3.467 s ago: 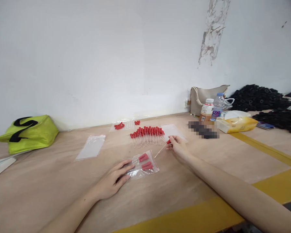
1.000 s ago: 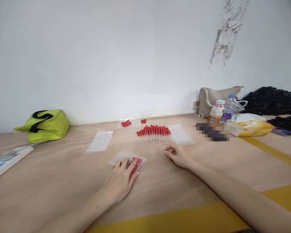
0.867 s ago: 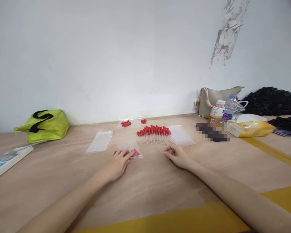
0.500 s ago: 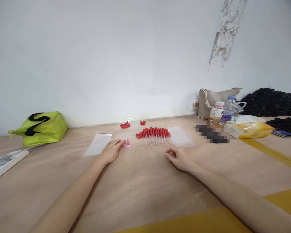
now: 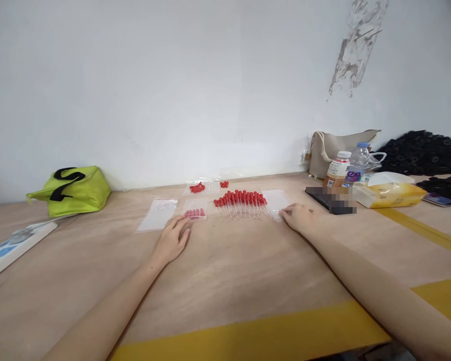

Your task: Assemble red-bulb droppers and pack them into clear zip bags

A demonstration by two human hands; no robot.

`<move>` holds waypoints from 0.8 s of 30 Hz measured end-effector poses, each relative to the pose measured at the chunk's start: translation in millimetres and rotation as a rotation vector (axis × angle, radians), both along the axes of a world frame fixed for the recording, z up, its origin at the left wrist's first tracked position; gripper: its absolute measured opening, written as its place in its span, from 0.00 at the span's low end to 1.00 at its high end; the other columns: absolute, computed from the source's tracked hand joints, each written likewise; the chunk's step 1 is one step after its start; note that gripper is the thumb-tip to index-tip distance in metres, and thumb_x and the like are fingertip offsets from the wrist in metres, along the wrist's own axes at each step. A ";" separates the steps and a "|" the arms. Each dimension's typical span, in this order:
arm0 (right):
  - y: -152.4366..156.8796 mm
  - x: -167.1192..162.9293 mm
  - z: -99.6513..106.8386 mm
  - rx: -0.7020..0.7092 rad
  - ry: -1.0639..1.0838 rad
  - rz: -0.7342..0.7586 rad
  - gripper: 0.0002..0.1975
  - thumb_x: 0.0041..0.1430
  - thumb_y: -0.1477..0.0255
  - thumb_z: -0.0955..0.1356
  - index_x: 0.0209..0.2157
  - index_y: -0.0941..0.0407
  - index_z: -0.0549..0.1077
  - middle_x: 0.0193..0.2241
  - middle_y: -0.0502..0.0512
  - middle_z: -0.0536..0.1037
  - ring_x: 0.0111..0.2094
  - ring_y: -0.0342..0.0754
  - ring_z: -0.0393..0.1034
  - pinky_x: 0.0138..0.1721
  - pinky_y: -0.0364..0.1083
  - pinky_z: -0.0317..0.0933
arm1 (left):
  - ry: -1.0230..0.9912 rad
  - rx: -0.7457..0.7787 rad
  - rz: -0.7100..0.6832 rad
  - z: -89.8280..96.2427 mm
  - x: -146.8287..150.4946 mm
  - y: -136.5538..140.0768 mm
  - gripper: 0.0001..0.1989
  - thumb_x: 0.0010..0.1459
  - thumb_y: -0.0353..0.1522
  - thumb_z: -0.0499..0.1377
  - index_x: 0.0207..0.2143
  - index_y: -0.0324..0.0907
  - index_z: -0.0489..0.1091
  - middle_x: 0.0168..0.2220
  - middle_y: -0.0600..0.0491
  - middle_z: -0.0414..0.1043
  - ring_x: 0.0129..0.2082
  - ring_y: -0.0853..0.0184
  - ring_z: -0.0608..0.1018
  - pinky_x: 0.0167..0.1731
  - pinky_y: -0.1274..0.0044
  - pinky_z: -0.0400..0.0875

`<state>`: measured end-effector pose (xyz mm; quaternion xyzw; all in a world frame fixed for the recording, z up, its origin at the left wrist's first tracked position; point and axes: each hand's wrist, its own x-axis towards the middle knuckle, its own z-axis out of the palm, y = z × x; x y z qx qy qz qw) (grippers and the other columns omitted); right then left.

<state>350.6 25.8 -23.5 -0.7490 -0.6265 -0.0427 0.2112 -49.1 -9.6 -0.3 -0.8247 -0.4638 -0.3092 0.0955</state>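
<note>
As the filled bag [image 5: 195, 213] has been slid to the far left of the fan of red-capped tubes [image 5: 240, 200], the left hand [image 5: 173, 238] has drawn off it and the right hand [image 5: 296, 216] has travelled outward to the right-hand flat bag [image 5: 278, 197]; the shift suggests that one bag is set aside and attention has passed to another. The left hand lies with fingers loosely spread, at the near left of the filled bag; contact with it cannot be told. The right hand has its fingers bent at the right edge of the flat bag; whether they pinch the film cannot be told. Also shown: at left, a second flat bag [image 5: 157, 214] and, farther left, a green bag [image 5: 78, 190]; at the far edge, an opened-out packet [image 5: 211, 188] bearing red caps [image 5: 197, 187]; at right, a dark flat object [image 5: 319, 198], partly blurred, and a tissue packet [image 5: 387, 193]. The rightmost tubes reach the left edge of the right-hand flat bag and could, in judgement, be disturbed by a leftward pull
</note>
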 end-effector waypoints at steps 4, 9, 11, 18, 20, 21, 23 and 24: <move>-2.8 -5.3 0.9 0.078 0.012 -0.045 0.14 0.52 0.63 0.61 0.29 0.53 0.75 0.36 0.57 0.75 0.41 0.54 0.64 0.41 0.54 0.50 | 0.002 -0.014 0.006 -0.1 -1.2 0.8 0.14 0.57 0.33 0.48 0.44 0.40 0.65 0.45 0.47 0.64 0.49 0.59 0.65 0.51 0.67 0.58; -12.9 -4.7 15.3 0.317 -0.003 -0.124 0.16 0.56 0.64 0.57 0.28 0.57 0.72 0.33 0.59 0.74 0.39 0.53 0.64 0.41 0.53 0.46 | -0.032 -0.022 -0.034 0.6 -5.0 -3.0 0.14 0.58 0.35 0.48 0.43 0.41 0.66 0.45 0.47 0.64 0.49 0.60 0.65 0.51 0.67 0.58; -23.3 -11.4 29.2 0.390 0.025 -0.133 0.17 0.58 0.63 0.56 0.28 0.57 0.70 0.30 0.59 0.74 0.36 0.52 0.65 0.39 0.51 0.47 | -0.098 -0.061 -0.068 2.2 -3.0 -3.9 0.14 0.57 0.36 0.49 0.43 0.43 0.66 0.45 0.48 0.65 0.49 0.60 0.65 0.51 0.66 0.58; -70.5 -106.7 54.0 0.150 0.222 0.414 0.13 0.53 0.62 0.62 0.20 0.55 0.65 0.19 0.51 0.71 0.22 0.44 0.62 0.23 0.42 0.46 | -0.789 -0.810 -0.168 14.5 29.6 -17.4 0.21 0.55 0.43 0.52 0.49 0.42 0.59 0.34 0.49 0.71 0.29 0.66 0.76 0.35 0.69 0.72; -75.3 -141.2 48.1 0.077 0.298 0.564 0.12 0.51 0.66 0.63 0.18 0.55 0.63 0.18 0.51 0.70 0.20 0.42 0.61 0.22 0.41 0.47 | -0.928 -1.025 -0.168 16.7 36.7 -25.3 0.22 0.56 0.43 0.52 0.50 0.42 0.56 0.32 0.50 0.71 0.27 0.67 0.77 0.34 0.71 0.72; -75.8 -157.0 44.4 0.041 0.361 0.616 0.12 0.52 0.67 0.63 0.18 0.56 0.62 0.17 0.51 0.69 0.20 0.42 0.61 0.21 0.41 0.47 | -0.973 -1.089 -0.163 16.8 38.5 -28.9 0.22 0.57 0.43 0.51 0.50 0.42 0.55 0.31 0.50 0.71 0.27 0.68 0.77 0.34 0.71 0.72; -74.3 -183.6 37.2 -0.072 0.520 0.677 0.11 0.54 0.66 0.61 0.21 0.56 0.63 0.15 0.49 0.68 0.17 0.41 0.61 0.19 0.40 0.49 | -1.036 -1.127 -0.176 14.1 39.3 -33.5 0.22 0.57 0.44 0.50 0.51 0.43 0.54 0.33 0.50 0.70 0.26 0.68 0.77 0.34 0.72 0.72; -72.8 -193.8 34.3 -0.146 0.603 0.729 0.12 0.56 0.65 0.59 0.24 0.56 0.64 0.14 0.48 0.68 0.16 0.41 0.61 0.19 0.40 0.50 | -1.057 -1.110 -0.193 11.5 38.5 -34.3 0.22 0.57 0.44 0.50 0.51 0.45 0.53 0.35 0.50 0.70 0.26 0.69 0.76 0.34 0.71 0.72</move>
